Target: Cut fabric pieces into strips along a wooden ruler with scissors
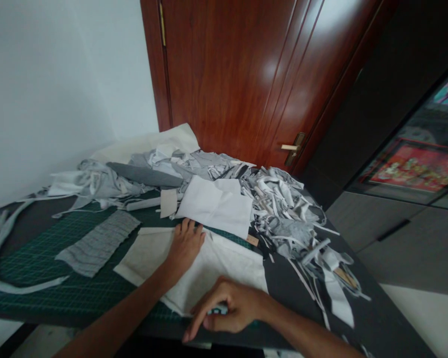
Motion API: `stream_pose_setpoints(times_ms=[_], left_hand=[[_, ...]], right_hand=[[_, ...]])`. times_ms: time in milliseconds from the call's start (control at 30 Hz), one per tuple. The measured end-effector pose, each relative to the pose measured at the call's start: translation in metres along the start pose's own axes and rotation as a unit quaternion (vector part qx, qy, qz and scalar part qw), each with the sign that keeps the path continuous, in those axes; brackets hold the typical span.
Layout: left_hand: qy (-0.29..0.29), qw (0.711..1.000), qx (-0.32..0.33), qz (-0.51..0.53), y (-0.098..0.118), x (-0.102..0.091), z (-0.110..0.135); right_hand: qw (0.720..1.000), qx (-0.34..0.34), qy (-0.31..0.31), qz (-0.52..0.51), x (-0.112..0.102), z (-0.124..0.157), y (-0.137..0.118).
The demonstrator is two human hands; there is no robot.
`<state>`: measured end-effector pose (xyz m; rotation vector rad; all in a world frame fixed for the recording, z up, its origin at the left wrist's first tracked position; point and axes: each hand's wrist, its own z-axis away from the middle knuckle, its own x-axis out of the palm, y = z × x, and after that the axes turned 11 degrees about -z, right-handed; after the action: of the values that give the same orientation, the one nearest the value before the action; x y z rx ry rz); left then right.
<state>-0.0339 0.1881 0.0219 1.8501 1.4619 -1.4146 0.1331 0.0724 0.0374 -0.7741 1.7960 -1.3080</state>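
The white cloth lay across the near edge of the green cutting mat, slightly rumpled, with its far side just below a white square of fabric. From my remote seat, I saw the left grip open, its fingers spread apart and pressed palm-down on the cloth, clamped on nothing. The right grip was curled at the cloth's lower edge, its fingers close together, with a small teal-and-white bit showing beneath them. I could not tell whether it was clamped on that bit or only resting over it. Left of the cloth, a grey ribbed strip lay on the mat, and a long pale strip curved along the mat's far-left side. Beyond them, a pile of scraps was heaped across the back of the table, close to a wooden door. As I judged it, the step in hand was pressing the cloth flat against the mat, and the next move called for steady pressure from the left grip while the right grip's hold was made clear.
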Motion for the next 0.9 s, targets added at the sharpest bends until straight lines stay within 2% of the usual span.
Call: stream_pose_setpoints(times_ms=[100, 167, 233, 267, 333, 400, 433, 500, 567, 633, 700, 900], left_hand=[[-0.003, 1.0, -0.006, 0.005, 0.003, -0.008, -0.002], [-0.007, 1.0, -0.008, 0.025, 0.003, -0.012, -0.003], [-0.025, 0.998, -0.006, 0.062, 0.003, -0.015, -0.004], [-0.041, 0.995, -0.002, 0.089, 0.002, -0.016, -0.004], [-0.077, 0.987, 0.004, 0.142, 0.001, -0.015, -0.006], [-0.104, 0.979, 0.006, 0.177, 0.0, -0.014, -0.007], [-0.11, 0.976, 0.004, 0.185, -0.001, -0.013, -0.007], [-0.114, 0.974, -0.001, 0.195, -0.002, -0.011, -0.008], [-0.115, 0.972, -0.004, 0.204, -0.002, -0.01, -0.008], [-0.115, 0.971, -0.006, 0.211, -0.002, -0.011, -0.007], [-0.116, 0.97, -0.008, 0.214, -0.002, -0.012, -0.007], [-0.124, 0.968, -0.012, 0.216, -0.002, -0.015, -0.006]], right_hand=[[0.991, -0.01, 0.047, -0.127, -0.008, 0.001, 0.0], [0.981, -0.032, 0.122, -0.148, -0.02, 0.004, 0.003], [0.966, -0.058, 0.244, -0.07, -0.039, 0.012, 0.005], [0.949, -0.062, 0.308, 0.014, -0.052, 0.018, 0.005], [0.877, -0.034, 0.419, 0.23, -0.08, 0.035, 0.003], [0.773, 0.019, 0.47, 0.425, -0.11, 0.056, 0.001], [0.715, 0.052, 0.506, 0.48, -0.123, 0.067, 0.002], [0.662, 0.084, 0.548, 0.504, -0.144, 0.087, 0.006], [0.624, 0.117, 0.576, 0.515, -0.157, 0.104, 0.013], [0.598, 0.153, 0.587, 0.523, -0.162, 0.116, 0.021], [0.587, 0.182, 0.583, 0.532, -0.163, 0.121, 0.028], [0.594, 0.204, 0.54, 0.561, -0.159, 0.113, 0.037]])
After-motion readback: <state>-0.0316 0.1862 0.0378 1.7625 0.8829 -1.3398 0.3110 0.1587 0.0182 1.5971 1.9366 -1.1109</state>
